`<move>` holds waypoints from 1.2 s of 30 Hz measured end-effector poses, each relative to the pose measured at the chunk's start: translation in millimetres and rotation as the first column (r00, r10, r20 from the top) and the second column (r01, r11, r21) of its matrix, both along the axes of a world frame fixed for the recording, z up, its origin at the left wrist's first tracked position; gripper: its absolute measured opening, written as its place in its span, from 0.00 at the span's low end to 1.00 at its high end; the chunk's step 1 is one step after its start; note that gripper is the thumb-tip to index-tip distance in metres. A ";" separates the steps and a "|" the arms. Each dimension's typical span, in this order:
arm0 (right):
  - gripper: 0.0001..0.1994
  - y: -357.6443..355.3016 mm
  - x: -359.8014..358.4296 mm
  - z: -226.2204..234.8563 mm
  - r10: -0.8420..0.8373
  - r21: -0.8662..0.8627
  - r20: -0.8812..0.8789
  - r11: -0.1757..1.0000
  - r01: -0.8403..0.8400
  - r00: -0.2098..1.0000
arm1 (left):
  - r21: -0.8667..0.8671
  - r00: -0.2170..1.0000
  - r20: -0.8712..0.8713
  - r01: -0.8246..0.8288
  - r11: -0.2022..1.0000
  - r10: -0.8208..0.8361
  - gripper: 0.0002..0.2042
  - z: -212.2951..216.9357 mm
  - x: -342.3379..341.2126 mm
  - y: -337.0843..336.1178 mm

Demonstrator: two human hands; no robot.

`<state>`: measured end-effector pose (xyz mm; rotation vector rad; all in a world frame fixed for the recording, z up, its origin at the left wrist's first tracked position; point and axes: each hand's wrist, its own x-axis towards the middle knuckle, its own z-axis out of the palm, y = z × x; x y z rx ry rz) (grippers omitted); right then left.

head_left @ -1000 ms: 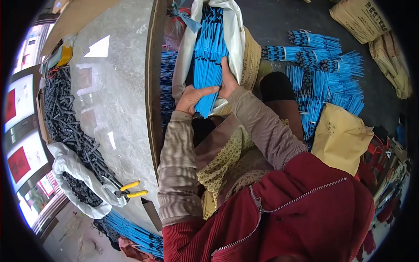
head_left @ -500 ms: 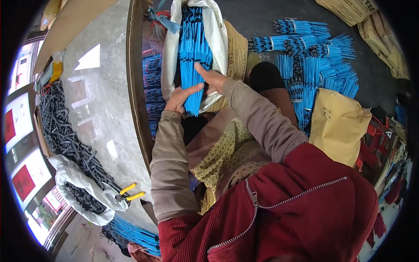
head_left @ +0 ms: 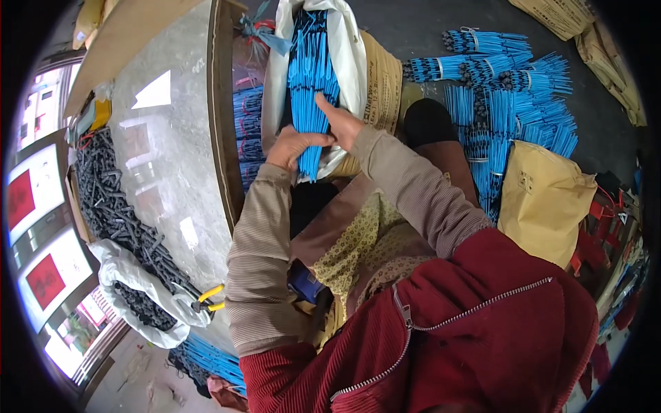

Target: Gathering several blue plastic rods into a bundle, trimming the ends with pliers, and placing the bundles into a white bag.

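Observation:
A bundle of thin blue rods with black bands (head_left: 310, 113) lies lengthwise in the mouth of a sack with a white plastic liner (head_left: 350, 58). Round its near end, my left hand (head_left: 289, 146) is closed, with the thumb laid across the top of the rods. My right hand (head_left: 342, 125) grips the bundle from the right side. Its thumb points forward along the rods, and its other fingers are hidden beneath. More blue and black rods are in the sack beyond my hands.
To the left stands a grey tabletop (head_left: 165, 158) bearing a long heap of dark grey pieces (head_left: 113, 186), a white bag (head_left: 113, 265) and yellow-handled pliers (head_left: 210, 297). Several tied blue bundles (head_left: 506, 103) lie on the dark floor at right, beside a brown paper bag (head_left: 547, 196).
My left hand has drawn in closer around the near end of the bundle, and the right thumb has lifted slightly. The whole view has shifted a little.

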<state>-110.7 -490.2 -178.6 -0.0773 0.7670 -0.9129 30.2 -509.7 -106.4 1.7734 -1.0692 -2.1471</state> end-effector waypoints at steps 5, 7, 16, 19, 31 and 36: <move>0.44 1.3 -18.3 10.1 0.056 -0.094 0.128 0.995 -0.044 0.990 | -0.028 0.995 -0.007 -0.096 0.995 0.096 0.17 -6.9 3.1 2.1; 0.45 -4.9 -28.6 2.4 0.070 -0.026 0.182 0.997 -0.066 0.981 | 0.014 0.992 0.077 -0.102 0.995 0.100 0.17 -4.8 2.5 -0.5; 0.41 -20.6 -5.3 -34.9 -0.280 0.085 0.309 0.960 0.267 0.909 | -0.121 0.978 -0.075 -0.201 0.972 0.193 0.13 -6.9 -18.6 23.5; 0.40 -16.8 -4.1 -55.8 -0.265 0.108 0.334 0.964 0.243 0.904 | -0.180 0.977 -0.064 -0.211 0.961 0.202 0.11 -28.6 -19.1 34.2; 0.35 21.8 -17.5 -3.3 -0.113 0.003 0.334 0.993 0.119 0.936 | -0.449 0.960 0.191 -0.099 0.888 0.203 0.18 3.9 -34.7 87.9; 0.36 34.4 -12.3 21.2 -0.095 -0.007 0.327 0.995 0.103 0.940 | -0.527 0.955 0.227 -0.044 0.849 0.190 0.15 22.4 -27.2 101.8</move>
